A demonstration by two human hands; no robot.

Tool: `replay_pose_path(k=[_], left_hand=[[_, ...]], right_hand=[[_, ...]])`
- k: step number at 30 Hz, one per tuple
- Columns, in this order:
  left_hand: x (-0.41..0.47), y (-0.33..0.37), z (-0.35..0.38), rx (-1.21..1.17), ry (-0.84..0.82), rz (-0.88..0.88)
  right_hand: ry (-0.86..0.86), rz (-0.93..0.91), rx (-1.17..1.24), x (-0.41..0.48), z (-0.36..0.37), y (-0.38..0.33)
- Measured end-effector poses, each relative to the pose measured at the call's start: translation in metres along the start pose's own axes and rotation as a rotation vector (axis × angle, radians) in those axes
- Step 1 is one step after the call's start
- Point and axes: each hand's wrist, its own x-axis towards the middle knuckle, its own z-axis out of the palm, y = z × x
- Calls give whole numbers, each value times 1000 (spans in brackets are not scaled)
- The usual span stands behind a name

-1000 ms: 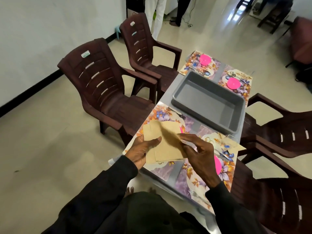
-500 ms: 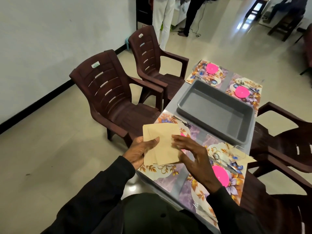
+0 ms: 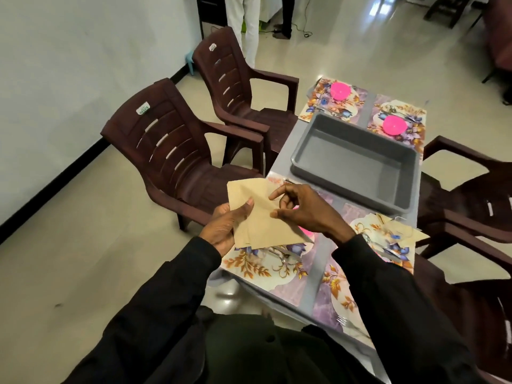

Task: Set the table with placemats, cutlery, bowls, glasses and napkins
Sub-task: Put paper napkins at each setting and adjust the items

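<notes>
My left hand (image 3: 227, 227) holds a small stack of beige paper napkins (image 3: 260, 220) above the near left placemat (image 3: 257, 270), thumb on top. My right hand (image 3: 302, 210) pinches a fold of the top napkin with curled fingers. A pink bowl (image 3: 306, 231) peeks out under the napkins, with cutlery (image 3: 285, 256) beside it. The near right placemat (image 3: 388, 239) carries a folded napkin (image 3: 401, 231) and cutlery. Two far placemats each hold a pink bowl (image 3: 340, 90), (image 3: 394, 125).
An empty grey tub (image 3: 357, 162) stands in the middle of the grey table (image 3: 318, 253). Dark brown plastic chairs stand on the left (image 3: 171, 145), (image 3: 235, 76) and on the right (image 3: 471, 195). People's legs (image 3: 249, 20) are at the far end of the room.
The napkins have lifted and tilted in my hands. My right hand went from lying flat on the stack to pinching the top napkin. The camera view has shifted a little.
</notes>
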Motion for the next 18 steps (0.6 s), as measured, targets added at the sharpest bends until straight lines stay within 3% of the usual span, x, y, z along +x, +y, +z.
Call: replay_pose_path(k=[5,10,13,18], left_hand=[[22,27,-11,-51,-105,-62],[54,67,-43,36,-202,-117],[65,91,-68,105,-233,-149],[74,121,-111,211,-207,-215]], right_hand=[[170,10,0,18,4,-19],[417,125,162,27,26,-40],[605,196,382,15,43,-39],[1031,439,1005,-40,117,0]])
